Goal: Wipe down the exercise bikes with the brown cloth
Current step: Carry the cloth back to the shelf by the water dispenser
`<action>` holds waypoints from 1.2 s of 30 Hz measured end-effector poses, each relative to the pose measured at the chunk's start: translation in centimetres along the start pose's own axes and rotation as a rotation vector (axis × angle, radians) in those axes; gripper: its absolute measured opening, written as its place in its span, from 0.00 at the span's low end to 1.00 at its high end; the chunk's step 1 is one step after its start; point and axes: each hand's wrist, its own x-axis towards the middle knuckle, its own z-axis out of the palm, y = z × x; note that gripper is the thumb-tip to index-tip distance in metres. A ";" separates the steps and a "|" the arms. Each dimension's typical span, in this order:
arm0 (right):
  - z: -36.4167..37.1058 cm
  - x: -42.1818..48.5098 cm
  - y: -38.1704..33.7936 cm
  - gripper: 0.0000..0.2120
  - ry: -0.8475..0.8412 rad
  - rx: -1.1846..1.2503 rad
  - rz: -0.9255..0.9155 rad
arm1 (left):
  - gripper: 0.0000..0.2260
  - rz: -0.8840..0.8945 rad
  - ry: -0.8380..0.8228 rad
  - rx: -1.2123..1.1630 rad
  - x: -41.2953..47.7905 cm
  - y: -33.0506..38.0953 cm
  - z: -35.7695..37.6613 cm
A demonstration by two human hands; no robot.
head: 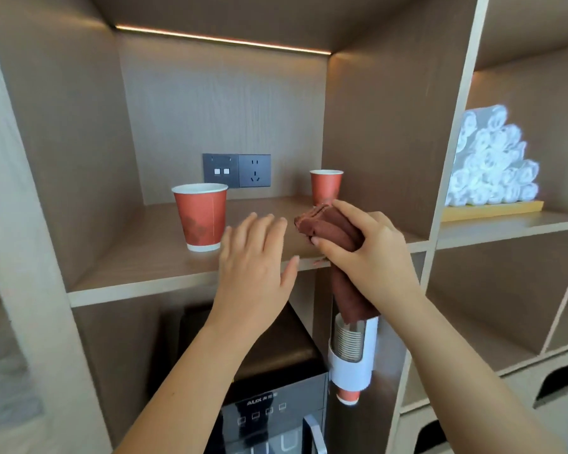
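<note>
Now: brown cloth (328, 227) gripped at the front edge of the wooden shelf (145, 267)

Right hand (368, 253) is wrapped round the cloth, fingers curled over the top, thumb underneath. It's a soft, folded bundle. The thick upper end pokes out over the shelf's front edge and the lower end hangs limp below it, reaching the top of a white cup dispenser (353, 352).

Left hand (256, 257) is flat, palm down, fingers straight and slightly spread, over the same edge just left of the cloth and holding nothing. Whether it touches the board is hard to call from this angle.

On the shelf, smooth matte wood grain with a squared lip. A red paper cup (201, 217) stands upright at the left, near the front. A second cup (326, 186) sits at the back right, behind the cloth. Bare board runs between them. A dark socket plate (236, 170) is on the wall above the shelf's back edge.
</note>
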 end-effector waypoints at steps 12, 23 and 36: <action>3.8 9.7 1.2 0.25 -0.035 -0.212 -0.036 | 0.21 -0.034 0.058 0.109 4.3 -0.8 2.5; 6.9 10.9 3.3 0.38 -0.605 -0.635 0.104 | 0.22 -0.077 0.000 0.211 3.9 -1.0 3.2; 2.7 7.7 5.9 0.27 -0.618 -0.327 -0.289 | 0.24 -0.078 -0.034 0.234 3.4 -0.9 3.4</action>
